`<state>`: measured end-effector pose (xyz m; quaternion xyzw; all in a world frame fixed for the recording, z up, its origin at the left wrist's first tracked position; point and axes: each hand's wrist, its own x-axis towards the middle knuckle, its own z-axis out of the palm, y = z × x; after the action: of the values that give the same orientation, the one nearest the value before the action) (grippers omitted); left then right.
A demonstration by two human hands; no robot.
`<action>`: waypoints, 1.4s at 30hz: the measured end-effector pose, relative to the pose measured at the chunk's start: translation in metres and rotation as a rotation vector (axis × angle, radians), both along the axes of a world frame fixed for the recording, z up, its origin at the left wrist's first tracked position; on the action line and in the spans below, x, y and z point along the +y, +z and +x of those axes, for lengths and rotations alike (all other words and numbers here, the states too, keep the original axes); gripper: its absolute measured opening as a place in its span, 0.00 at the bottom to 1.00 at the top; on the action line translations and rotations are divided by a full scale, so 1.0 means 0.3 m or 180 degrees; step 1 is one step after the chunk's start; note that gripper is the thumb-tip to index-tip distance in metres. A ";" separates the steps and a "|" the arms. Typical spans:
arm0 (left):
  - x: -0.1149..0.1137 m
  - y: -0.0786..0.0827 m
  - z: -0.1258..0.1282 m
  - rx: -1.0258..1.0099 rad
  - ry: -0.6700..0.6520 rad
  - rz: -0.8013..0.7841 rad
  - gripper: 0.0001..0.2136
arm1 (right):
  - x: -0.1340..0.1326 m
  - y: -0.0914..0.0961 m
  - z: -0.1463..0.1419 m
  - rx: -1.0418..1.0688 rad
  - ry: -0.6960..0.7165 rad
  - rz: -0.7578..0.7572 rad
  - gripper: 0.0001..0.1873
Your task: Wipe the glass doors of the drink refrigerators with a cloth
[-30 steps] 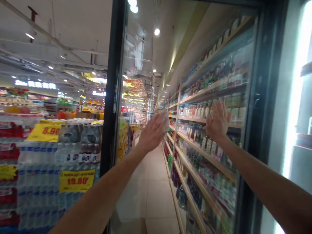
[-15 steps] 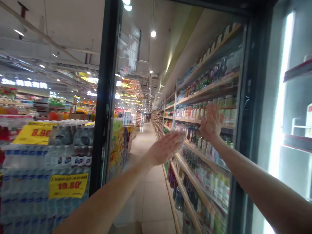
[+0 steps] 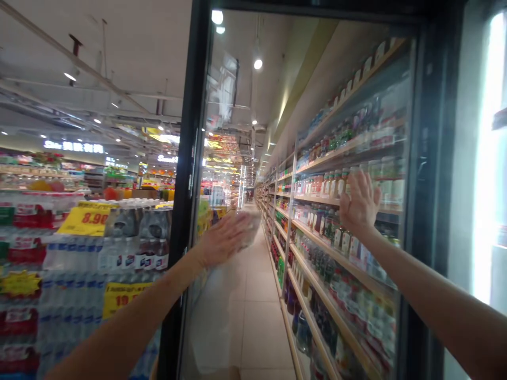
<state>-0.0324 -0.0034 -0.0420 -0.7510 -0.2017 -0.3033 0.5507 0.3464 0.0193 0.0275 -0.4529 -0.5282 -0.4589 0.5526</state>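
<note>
A glass door in a black frame stands open across my view, with the aisle seen through it. My left hand is at the left part of the pane, fingers stretched out and blurred by motion. A pale, smeared patch by its fingertips is too blurred to name; it may be a reflection. On the right side of the glass my right hand is raised with its palm toward the pane and fingers apart, holding nothing. Whether either palm touches the glass I cannot tell.
Beyond the glass, shelves of bottles run along the right of a tiled aisle floor. Stacked bottle packs with yellow price signs stand at left. A bright cooler light strip is at far right.
My left hand has swept left across the pane, away from the right hand. The right hand keeps its place near the glass, and the view has turned slightly left.
</note>
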 end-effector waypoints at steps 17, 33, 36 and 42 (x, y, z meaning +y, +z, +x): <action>0.021 0.068 0.077 -0.1232 -0.0101 0.0218 0.28 | 0.006 -0.005 0.001 -0.0034 -0.0049 0.0131 0.29; 0.044 0.356 0.254 -0.1436 -0.0125 0.0464 0.24 | 0.005 -0.005 -0.006 -0.0025 -0.0036 0.0186 0.28; 0.051 0.397 0.269 -0.2216 -0.0236 0.0551 0.25 | 0.005 -0.006 -0.006 -0.0050 -0.0028 0.0235 0.28; 0.056 0.386 0.373 -0.0794 -0.0187 0.0169 0.24 | 0.015 -0.005 0.001 -0.0055 -0.0094 0.0228 0.28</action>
<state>0.0796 0.0133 0.0738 -0.6982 -0.2385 -0.4156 0.5319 0.3469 0.0237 0.0260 -0.4366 -0.5094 -0.4895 0.5571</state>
